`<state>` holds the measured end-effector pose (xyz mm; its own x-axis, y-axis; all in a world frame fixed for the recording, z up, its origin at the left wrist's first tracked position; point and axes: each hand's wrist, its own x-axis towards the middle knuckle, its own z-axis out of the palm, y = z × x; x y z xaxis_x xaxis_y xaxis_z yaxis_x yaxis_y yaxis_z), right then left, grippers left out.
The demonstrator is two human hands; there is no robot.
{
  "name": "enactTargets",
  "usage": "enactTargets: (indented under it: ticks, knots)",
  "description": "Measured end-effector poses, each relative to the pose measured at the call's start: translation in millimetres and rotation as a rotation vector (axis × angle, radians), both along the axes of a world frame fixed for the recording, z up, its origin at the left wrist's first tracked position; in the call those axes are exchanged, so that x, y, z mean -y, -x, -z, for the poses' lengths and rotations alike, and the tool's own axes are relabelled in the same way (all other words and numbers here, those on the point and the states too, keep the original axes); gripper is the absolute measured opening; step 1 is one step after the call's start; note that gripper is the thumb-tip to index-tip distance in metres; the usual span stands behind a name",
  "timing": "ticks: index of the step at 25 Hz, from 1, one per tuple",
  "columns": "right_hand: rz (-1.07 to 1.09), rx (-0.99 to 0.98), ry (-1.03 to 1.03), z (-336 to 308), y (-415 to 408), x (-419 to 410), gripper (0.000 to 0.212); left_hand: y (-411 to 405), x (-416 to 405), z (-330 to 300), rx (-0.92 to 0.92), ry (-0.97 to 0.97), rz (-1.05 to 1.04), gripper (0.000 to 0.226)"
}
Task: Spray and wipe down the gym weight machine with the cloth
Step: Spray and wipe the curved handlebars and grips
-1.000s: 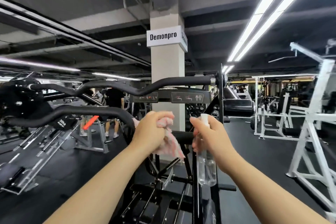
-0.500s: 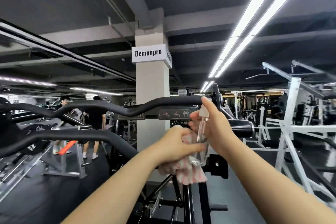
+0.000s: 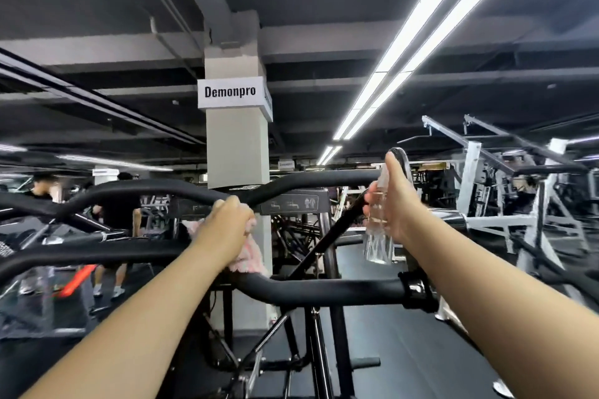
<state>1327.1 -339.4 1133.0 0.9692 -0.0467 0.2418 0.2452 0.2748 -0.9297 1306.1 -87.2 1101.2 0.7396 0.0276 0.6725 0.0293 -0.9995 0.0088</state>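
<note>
Hands are sharing the work here, each doing its own half so that neither tool needs putting down. The left hand is bunching a pink cloth in curled fingers and pressing it up against the black padded bar of the weight machine, just where the bar is dipping at its middle; the cloth's loose end is hanging down below the palm toward the lower handlebar. Gripping it in a wad like this is probably giving the hand a firm, thick pad to rub with along a round tube. The right hand is wrapping around a clear spray bottle, holding it upright beside the right stretch of the same bar, with one finger reaching up over the top, which is likely sitting on the nozzle, ready to press; the nozzle itself is hidden behind the hand, so which way it is pointing cannot be told. Keeping the bottle raised near the bar suggests the spraying and wiping are alternating along the padding. Behind the machine a pillar is carrying a sign, white racks are standing to the right, and people are exercising on the left.
</note>
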Motion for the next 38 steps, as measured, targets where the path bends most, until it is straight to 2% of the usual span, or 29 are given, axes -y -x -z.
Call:
enactTargets:
  ticks: [3, 6, 13, 18, 20, 24, 29, 32, 35, 38]
  knots:
    - [0.079, -0.009, 0.037, 1.1, -4.1, -10.4, 0.053, -11.5, -24.1, 15.2, -0.062, 0.031, 0.016, 0.024]
    - [0.149, -0.033, 0.061, 0.7, -7.8, -17.2, 0.047, -19.7, -43.4, 8.2, 0.001, 0.031, 0.060, 0.025]
    - [0.267, 0.011, 0.020, 3.4, -9.1, -27.7, 0.037, -24.6, -92.9, -6.6, 0.095, 0.141, -0.005, 0.024]
    - [0.192, 0.004, 0.050, 4.1, -6.2, -45.3, 0.047, -10.9, -132.4, -3.7, 0.070, 0.069, -0.137, 0.024]
    - [0.160, 0.031, 0.100, 3.3, -5.1, -62.7, 0.043, -6.4, -142.3, -0.7, 0.081, 0.090, -0.133, 0.026]
    - [0.121, -0.001, 0.031, 6.1, -2.9, -102.6, 0.033, -0.3, -155.2, 7.4, 0.101, 0.103, -0.106, 0.028]
    - [-0.020, -0.022, 0.125, 11.9, 2.1, -157.8, 0.043, 1.7, -151.3, 13.5, 0.043, 0.055, -0.171, 0.026]
    - [0.020, 0.044, 0.099, 10.6, 9.7, -186.1, 0.035, 3.9, -145.8, 13.7, 0.024, 0.001, -0.234, 0.027]
    - [0.021, 0.010, 0.037, 9.3, 20.6, -185.5, 0.035, 5.7, -147.7, 15.0, 0.027, -0.028, -0.233, 0.026]
    - [-0.072, -0.028, 0.202, 19.0, 38.0, -182.3, 0.046, 8.7, -148.2, 14.7, 0.025, -0.017, -0.207, 0.024]
